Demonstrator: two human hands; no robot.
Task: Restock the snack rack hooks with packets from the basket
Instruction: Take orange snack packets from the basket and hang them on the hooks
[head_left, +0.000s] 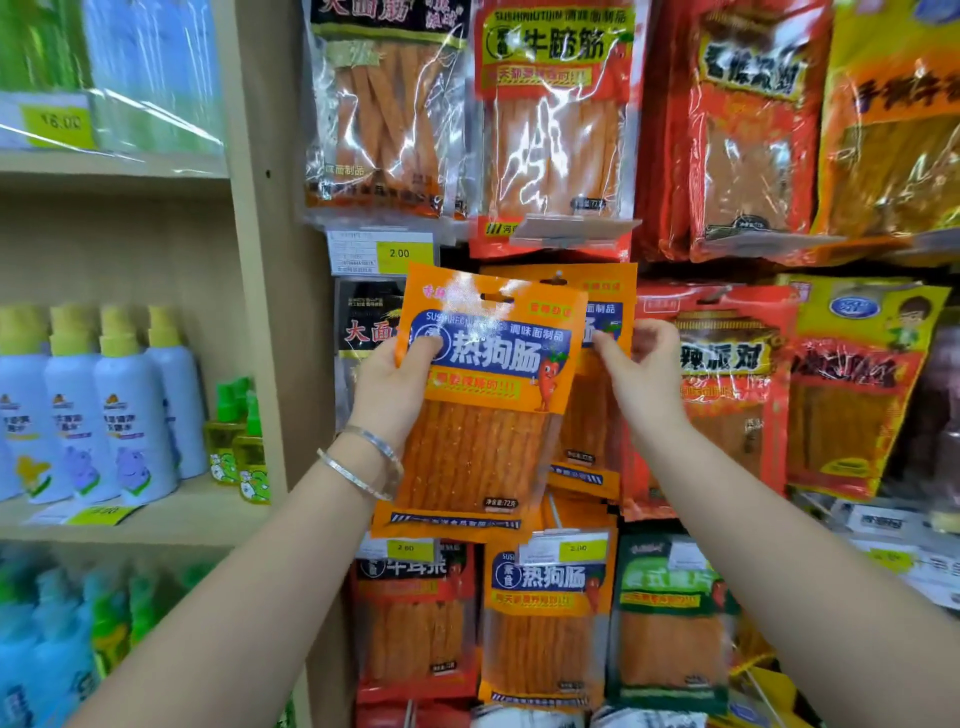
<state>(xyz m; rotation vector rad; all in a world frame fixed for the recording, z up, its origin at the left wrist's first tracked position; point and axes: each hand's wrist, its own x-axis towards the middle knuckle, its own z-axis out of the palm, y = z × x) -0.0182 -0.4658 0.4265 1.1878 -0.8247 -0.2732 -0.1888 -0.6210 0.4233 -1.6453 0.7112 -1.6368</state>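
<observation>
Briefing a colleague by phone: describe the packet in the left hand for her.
On the snack rack right of the beige post, find the middle row. The orange packet with a blue banner sits in the left hand; unlike its hung twins, it's tilted.

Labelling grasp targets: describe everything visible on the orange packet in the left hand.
The orange packet is a flat, glossy plastic pouch with a blue banner of white Chinese characters, a cartoon carrot, a yellow strip below and a clear window showing orange-red sticks. A slot-shaped hang hole sits near its top edge, with no hook through it. It is upright, slightly tilted, in front of a matching packet hanging behind. The left hand grips its left edge, thumb on the banner.
</observation>
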